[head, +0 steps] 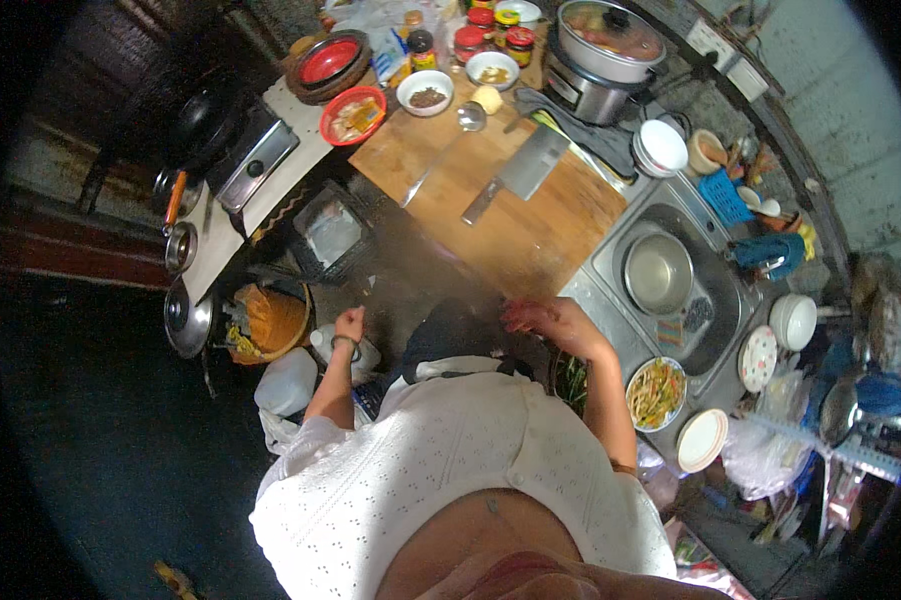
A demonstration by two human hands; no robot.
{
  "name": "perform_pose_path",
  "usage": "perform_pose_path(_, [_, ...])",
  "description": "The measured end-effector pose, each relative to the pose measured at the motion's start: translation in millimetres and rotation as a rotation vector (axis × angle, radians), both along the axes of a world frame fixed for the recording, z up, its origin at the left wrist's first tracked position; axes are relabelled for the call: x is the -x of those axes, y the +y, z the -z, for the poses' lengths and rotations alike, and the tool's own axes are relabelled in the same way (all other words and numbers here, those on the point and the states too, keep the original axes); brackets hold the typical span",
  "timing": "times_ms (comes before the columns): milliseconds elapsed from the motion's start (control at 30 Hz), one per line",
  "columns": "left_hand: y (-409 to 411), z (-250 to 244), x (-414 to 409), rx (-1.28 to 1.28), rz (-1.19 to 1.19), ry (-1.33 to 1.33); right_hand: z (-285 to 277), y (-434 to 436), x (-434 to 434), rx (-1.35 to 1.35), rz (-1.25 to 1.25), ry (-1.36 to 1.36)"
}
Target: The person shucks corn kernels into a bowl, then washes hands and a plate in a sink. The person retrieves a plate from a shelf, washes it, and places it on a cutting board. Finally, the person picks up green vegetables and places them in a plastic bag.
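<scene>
My left hand (350, 324) hangs away from the counter with its fingers curled, and nothing shows in it. Blurred and in shade, my right hand (538, 319) is just below the near corner of a wooden cutting board (563, 240), by the sink's edge. Whether its fingers hold anything is hard to see. On the board lie a cleaver (534, 161) and a long-handled metal ladle (471, 117). A pale yellow piece of food (488, 98) rests at the board's far edge, near a white bowl (425, 105) of dark bits.
Right of the board, a steel sink (729, 319) holds a metal basin (659, 271). A plate of shredded food (656, 394) stands by its near edge. A gas stove (259, 161) is at left; an electric cooker (589, 94) stands behind. Plastic jugs (287, 381) sit below my left arm.
</scene>
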State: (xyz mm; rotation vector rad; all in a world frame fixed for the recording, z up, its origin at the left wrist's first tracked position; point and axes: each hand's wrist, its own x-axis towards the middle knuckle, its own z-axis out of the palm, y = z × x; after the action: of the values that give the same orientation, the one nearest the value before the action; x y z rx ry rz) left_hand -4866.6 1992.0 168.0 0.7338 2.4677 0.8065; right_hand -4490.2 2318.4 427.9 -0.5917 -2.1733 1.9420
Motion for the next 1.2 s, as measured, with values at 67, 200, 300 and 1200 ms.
perform_pose_path(67, [51.9, -25.9, -9.5, -0.149, 0.044, 0.068, 7.0, 7.7, 4.3, -0.08, 0.058, -0.119])
perform_pose_path(200, [156.2, -181.4, -51.3, -0.118, 0.355, 0.166, 8.2, 7.8, 0.6, -0.694, 0.044, -0.606])
perform_pose_path(300, [198.0, -191.8, -38.9, -0.212, 0.524, 0.23, 16.3, 1.0, -9.0, 0.057, 0.345, -0.228])
perform_pose_path(1200, [365.4, -185.7, 30.8, -0.627, 1.294, 0.15, -23.0, -55.7, 92.5, -0.323, 0.663, -0.948])
